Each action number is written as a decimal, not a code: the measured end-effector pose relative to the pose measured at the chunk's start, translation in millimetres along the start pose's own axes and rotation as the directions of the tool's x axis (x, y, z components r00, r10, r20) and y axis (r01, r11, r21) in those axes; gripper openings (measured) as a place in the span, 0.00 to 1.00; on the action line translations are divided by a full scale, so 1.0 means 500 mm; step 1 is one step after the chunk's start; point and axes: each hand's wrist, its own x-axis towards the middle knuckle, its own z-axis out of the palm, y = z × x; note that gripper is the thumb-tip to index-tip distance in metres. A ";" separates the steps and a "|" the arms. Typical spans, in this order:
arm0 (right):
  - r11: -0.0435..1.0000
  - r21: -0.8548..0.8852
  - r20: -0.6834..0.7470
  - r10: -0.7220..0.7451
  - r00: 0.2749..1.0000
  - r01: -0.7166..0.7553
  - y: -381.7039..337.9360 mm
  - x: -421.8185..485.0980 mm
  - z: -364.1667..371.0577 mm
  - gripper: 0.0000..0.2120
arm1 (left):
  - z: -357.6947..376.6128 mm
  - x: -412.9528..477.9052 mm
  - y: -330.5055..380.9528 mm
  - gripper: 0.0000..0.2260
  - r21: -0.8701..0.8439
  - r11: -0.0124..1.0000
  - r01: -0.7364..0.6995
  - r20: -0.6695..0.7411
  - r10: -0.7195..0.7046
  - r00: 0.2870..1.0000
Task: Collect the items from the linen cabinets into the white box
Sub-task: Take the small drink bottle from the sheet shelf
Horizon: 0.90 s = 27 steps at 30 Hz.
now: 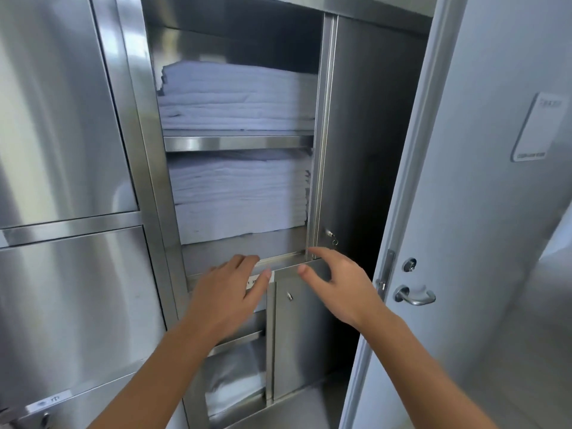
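Stainless steel linen cabinet point(136, 119) with its door point(371, 134) swung open, and by the look of it the job has barely started. Both stacks look full, and I can't see the white box anywhere from here.

The upper stack point(238, 100) sits on the top shelf. The lower stack point(241, 196) is on the shelf below, set back from the front edge point(278, 260). Both are white folded sheets or towels, squared off fairly neatly with slightly ragged edges.

The left hand point(226, 292) and right hand point(337, 286) hover at that front edge with their fingers point(247, 261) loosely spread, holding nothing. There's more white stuff in the compartment underneath point(235, 382), so I'd guess there's plenty left to haul.
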 end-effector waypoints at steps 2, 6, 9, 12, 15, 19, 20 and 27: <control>1.000 0.010 -0.005 0.012 1.000 -0.012 0.034 0.017 -0.007 0.29 | 0.026 0.021 0.015 0.21 0.016 1.000 -0.013 0.019 0.013 1.000; 0.999 0.040 -0.003 0.006 1.000 -0.006 0.095 0.062 -0.009 0.29 | 0.056 0.070 0.038 0.21 0.060 0.998 -0.015 0.025 0.013 1.000; 0.997 0.081 0.014 0.005 1.000 -0.006 0.130 0.107 -0.006 0.30 | 0.064 0.115 0.049 0.22 0.100 0.995 -0.005 0.024 0.002 1.000; 0.995 0.102 0.014 -0.025 1.000 0.023 0.153 0.158 0.005 0.31 | 0.067 0.145 0.047 0.24 0.107 0.994 0.018 -0.010 -0.017 1.000; 0.989 0.146 0.031 -0.045 0.998 0.040 0.161 0.193 0.026 0.31 | 0.071 0.154 0.033 0.26 0.100 0.994 0.046 -0.032 -0.043 0.999; 0.986 0.153 0.074 -0.078 0.994 0.066 0.155 0.237 0.054 0.30 | 0.077 0.171 0.007 0.29 0.116 0.990 0.078 -0.042 -0.074 0.996; 0.986 0.152 0.073 -0.083 0.994 0.071 0.153 0.251 0.058 0.30 | 0.079 0.182 -0.001 0.28 0.107 0.990 0.089 -0.056 -0.083 0.995; 0.990 0.109 0.061 -0.094 0.994 0.087 0.167 0.355 0.083 0.29 | 0.148 0.297 -0.049 0.25 0.032 0.998 0.063 -0.065 -0.060 0.996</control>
